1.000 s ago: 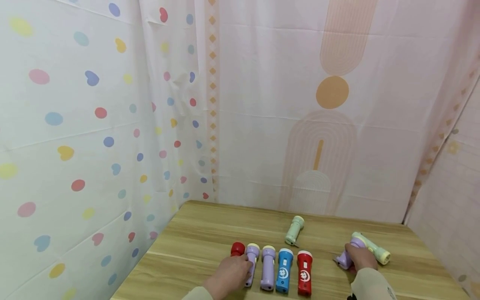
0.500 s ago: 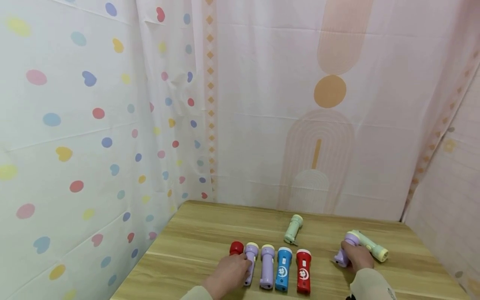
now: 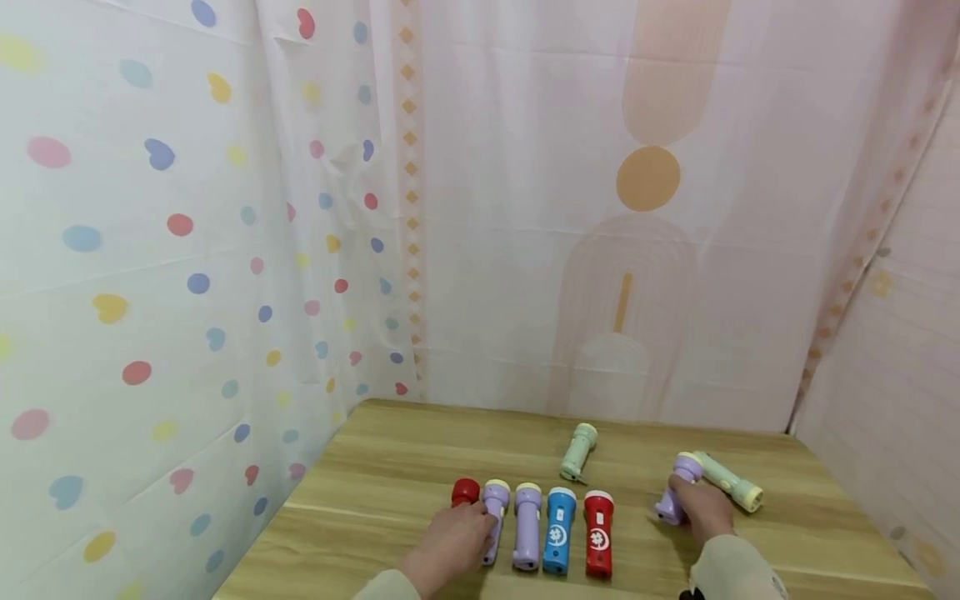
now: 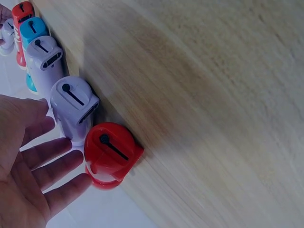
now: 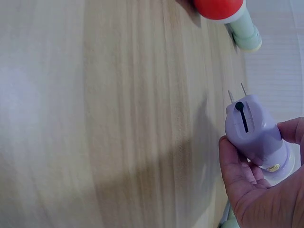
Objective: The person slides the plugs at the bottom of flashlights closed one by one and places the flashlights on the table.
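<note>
My right hand (image 3: pixel 707 504) grips a purple flashlight (image 3: pixel 681 479) over the right part of the table, its lens end pointing away. Two thin metal plug prongs (image 5: pixel 237 92) stick out of its tail in the right wrist view. My left hand (image 3: pixel 450 540) lies at the left end of a row of flashlights, fingers loosely spread. Its fingertips are right beside a red flashlight (image 4: pixel 111 154) and a purple one (image 4: pixel 73 104). Rightward the row goes on with another purple flashlight (image 3: pixel 527 529), a blue one (image 3: pixel 559 532) and a red one (image 3: pixel 599 533).
One pale green flashlight (image 3: pixel 579 452) lies behind the row. Just right of the held flashlight is another green one (image 3: pixel 727 481), lying slantwise. The wooden table (image 3: pixel 420 442) ends at a patterned curtain (image 3: pixel 480 333) behind; more curtains hang at both sides.
My right hand has moved slightly left with the purple flashlight, which no longer overlaps the green one. My left hand stays by the row. The head view has shifted a little.
</note>
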Available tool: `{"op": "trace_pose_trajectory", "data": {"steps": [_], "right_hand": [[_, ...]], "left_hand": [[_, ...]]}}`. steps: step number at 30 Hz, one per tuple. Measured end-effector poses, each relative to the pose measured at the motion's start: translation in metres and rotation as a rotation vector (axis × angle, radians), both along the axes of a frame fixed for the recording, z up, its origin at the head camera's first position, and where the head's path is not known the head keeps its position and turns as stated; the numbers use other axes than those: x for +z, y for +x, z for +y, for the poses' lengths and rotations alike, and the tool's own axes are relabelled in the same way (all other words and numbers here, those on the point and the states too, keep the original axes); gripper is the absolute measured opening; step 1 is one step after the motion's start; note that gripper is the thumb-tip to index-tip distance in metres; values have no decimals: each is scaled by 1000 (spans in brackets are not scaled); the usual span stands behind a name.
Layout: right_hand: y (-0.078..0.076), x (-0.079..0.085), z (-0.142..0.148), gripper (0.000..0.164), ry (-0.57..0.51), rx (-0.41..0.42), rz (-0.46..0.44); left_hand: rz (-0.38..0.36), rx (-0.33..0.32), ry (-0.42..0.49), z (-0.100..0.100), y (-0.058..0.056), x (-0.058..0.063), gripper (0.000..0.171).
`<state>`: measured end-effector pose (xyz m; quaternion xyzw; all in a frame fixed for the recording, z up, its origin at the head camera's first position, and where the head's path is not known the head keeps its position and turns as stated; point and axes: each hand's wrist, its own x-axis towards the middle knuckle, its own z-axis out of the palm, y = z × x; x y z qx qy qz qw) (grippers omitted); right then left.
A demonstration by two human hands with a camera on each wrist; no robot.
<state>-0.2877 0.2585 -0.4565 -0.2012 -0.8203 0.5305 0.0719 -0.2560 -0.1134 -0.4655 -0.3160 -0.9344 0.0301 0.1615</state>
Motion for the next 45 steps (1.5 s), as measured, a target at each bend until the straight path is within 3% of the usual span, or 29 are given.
{"op": "trace_pose_trajectory", "data": {"steps": [11,17,24,32,41,45], "right_hand": [[3,-2,-6,46,-42,21,39],[6,-5,-14,49,-158,38,58],[8,-6,-21,51,-329,16,89],[14,-6,-27,54,-426,21,103],[28,-4,-41,49,-508,73,58],[33,-3,-45,49,-535,46,46]], "left_hand": [[7,-19,25,-1,-1,6,14],[52,-23,44,1,0,5,15],[25,-21,46,3,-1,6,16],[19,-21,48,6,-4,6,18],[47,-19,44,8,-1,10,21],[52,-25,48,8,0,12,23]]}}
